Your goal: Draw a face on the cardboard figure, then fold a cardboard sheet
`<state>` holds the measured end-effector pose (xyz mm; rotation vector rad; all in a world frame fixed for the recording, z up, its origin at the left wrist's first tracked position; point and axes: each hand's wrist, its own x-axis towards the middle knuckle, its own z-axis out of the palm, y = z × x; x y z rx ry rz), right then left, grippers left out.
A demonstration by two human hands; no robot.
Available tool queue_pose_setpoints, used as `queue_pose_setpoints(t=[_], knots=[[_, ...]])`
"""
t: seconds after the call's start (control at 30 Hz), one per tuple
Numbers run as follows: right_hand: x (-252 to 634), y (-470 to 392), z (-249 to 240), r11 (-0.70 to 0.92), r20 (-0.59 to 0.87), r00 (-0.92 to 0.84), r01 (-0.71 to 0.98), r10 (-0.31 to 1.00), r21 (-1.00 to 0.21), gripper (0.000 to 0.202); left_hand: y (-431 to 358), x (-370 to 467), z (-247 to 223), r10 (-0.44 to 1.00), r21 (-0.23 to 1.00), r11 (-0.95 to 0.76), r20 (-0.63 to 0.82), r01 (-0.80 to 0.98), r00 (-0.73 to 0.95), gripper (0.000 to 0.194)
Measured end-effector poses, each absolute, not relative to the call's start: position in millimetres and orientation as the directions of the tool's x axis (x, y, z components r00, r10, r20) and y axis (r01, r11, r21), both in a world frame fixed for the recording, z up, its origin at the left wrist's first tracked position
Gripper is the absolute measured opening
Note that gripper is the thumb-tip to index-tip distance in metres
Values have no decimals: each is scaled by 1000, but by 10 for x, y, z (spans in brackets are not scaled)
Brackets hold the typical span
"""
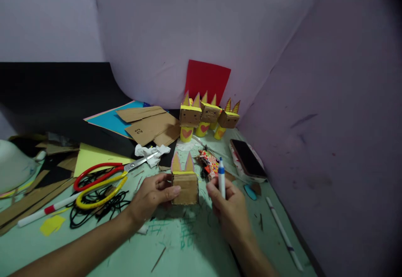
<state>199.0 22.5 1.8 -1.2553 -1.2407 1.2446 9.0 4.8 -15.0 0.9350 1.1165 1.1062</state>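
My left hand (153, 195) grips the left side of a small cardboard box (186, 189), its thumb on the front face. Two pointed ears (189, 162) and a yellow strip top the box; the front is plain brown. To its right, my right hand (230, 206) is closed around a white marker with a blue band (221, 180), held upright with the blue end up. The marker is apart from the box. Behind stand several finished cardboard figures (190, 118) with pointed ears, yellow tube bodies and hearts.
Red-and-yellow scissors (103, 180) lie on black cord (94, 210) at left, near a red-banded marker (47, 211). Cardboard pieces (153, 126) and crumpled tissue (149, 153) lie behind. A phone (248, 157) and a white pen (284, 233) are at right. Red paper (207, 80) leans on the wall.
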Motion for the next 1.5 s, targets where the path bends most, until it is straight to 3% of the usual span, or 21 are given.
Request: queue_pose_setpoints(t=[0.1, 0.27, 0.53, 0.73, 0.93, 1.1, 1.27, 1.5], knots=[[1885, 277, -17, 18, -2, -145, 134, 989, -991, 28, 69, 86, -173, 980, 969, 185, -170, -164, 101, 54], [1803, 308, -87, 139, 113, -240, 96, 964, -986, 32, 76, 71, -174, 983, 973, 136, -108, -187, 152, 54], [1845, 247, -176, -44, -20, -241, -95, 970, -995, 38, 118, 70, -97, 980, 969, 121, -83, -213, 178, 52], [1827, 296, -158, -61, -45, -178, -86, 983, -994, 36, 113, 88, -67, 952, 963, 125, -48, -241, 303, 58], [1942, 369, 10, -206, -152, -167, -377, 974, -903, 50, 122, 93, -120, 987, 958, 142, -117, -251, 111, 58], [2016, 386, 112, -72, -44, -73, -452, 996, -889, 43, 101, 122, -100, 993, 963, 106, -89, -248, 80, 52], [2077, 305, 179, 63, 74, 1, -523, 997, -850, 17, 85, 125, -135, 993, 963, 111, -102, -245, 51, 52], [2108, 273, 183, 95, 112, 12, -616, 994, -782, 41, 98, 144, -199, 995, 955, 96, -89, -281, 39, 54]])
